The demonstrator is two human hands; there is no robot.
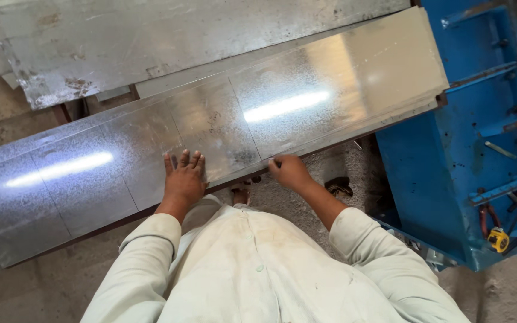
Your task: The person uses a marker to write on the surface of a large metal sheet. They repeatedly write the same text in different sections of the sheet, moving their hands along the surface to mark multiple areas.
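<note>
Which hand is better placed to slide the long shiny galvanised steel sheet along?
Likely the left hand: it lies flat, fingers spread, on the long shiny galvanised steel sheet. The right hand only curls at the near edge.

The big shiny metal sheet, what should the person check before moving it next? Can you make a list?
1. Left hand flat on the metal sheet: ok, palm down with fingers spread.
2. Right hand gripping the near edge: ok, fingers curl over it.
3. Fingers safe from the sharp edge: cannot tell, both hands are bare.
4. Sheet lying flat: ok, it rests level, far end against the blue machine.
5. Support underneath the sheet: cannot tell, hidden.
6. Yellow tape measure out of the way: ok, it sits on the machine, off the sheet.
</note>
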